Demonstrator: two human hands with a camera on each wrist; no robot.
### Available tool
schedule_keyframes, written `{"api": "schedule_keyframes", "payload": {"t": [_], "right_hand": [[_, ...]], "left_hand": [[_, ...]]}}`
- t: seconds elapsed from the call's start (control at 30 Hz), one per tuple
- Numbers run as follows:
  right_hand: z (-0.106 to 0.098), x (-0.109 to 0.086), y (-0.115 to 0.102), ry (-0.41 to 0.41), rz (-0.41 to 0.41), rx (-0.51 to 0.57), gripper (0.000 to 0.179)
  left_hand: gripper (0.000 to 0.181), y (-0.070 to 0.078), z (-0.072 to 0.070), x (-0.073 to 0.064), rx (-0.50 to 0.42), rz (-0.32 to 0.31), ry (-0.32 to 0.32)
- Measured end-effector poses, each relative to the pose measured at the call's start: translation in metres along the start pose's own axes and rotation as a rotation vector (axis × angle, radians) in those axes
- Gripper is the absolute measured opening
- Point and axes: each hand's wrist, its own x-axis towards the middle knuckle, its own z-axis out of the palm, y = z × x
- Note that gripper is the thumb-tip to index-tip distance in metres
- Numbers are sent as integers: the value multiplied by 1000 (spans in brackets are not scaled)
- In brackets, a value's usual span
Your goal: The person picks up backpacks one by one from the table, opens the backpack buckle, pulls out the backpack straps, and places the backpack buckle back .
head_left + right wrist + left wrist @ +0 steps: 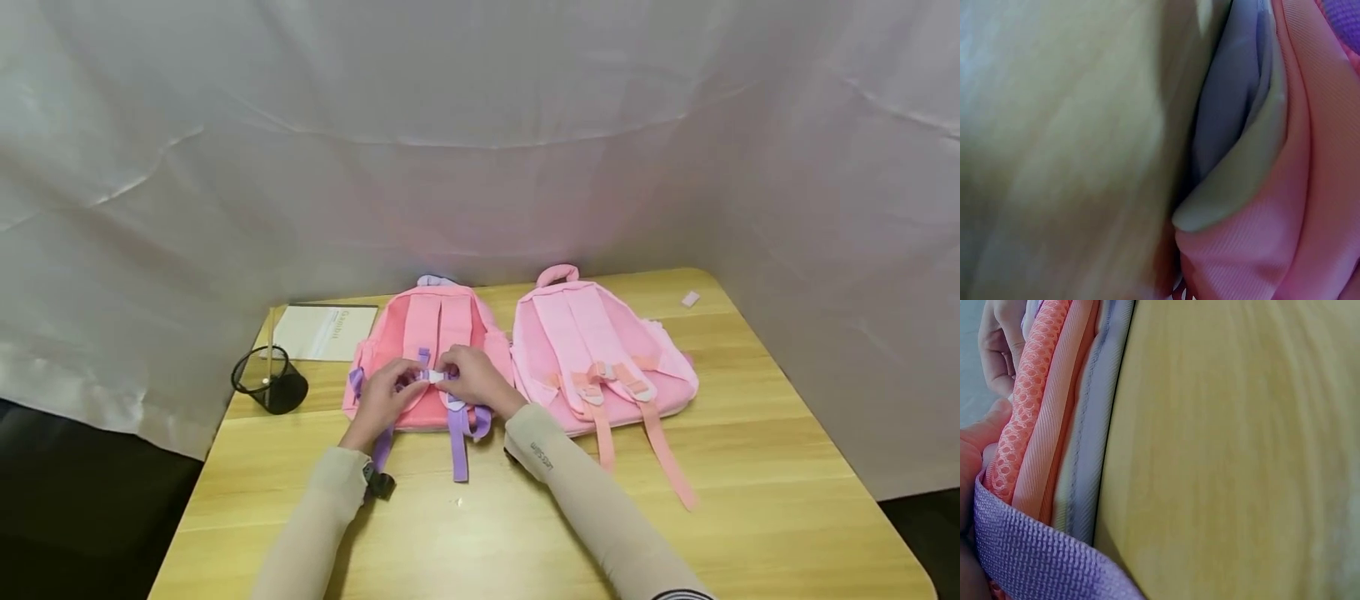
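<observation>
A coral-pink backpack (381,350) lies on the desk (480,542), its shoulder straps facing up and its lilac handle (435,281) toward the curtain (480,192). Over its middle, the left hand (381,405) and right hand (476,377) meet at a small white buckle (435,377) — the fingers of each pinch it, one hand per side. Purple webbing (458,446) hangs past the bag's near edge onto the desk. Just beside it, on the person's right, lies a lighter pink backpack (534,354) with orange webbing (666,454) trailing toward the person. To the left are a pale notebook (311,333) and a black mesh pen cup (287,392), tilted, with a pencil (271,337); a small pink block (690,298) sits at far right.
</observation>
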Motion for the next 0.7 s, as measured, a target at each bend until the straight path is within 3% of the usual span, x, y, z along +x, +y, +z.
{"api": "schedule_keyframes", "payload": {"t": [0.27, 0.53, 0.7], "right_hand": [[0, 4, 7, 29, -37, 26, 14], [4, -4, 13, 52, -36, 74, 17], [8, -1, 7, 70, -61, 95, 18]], "left_hand": [[24, -1, 3, 6, 7, -6, 5], [23, -2, 10, 0, -31, -57, 2], [24, -6, 2, -3, -67, -71, 4]]}}
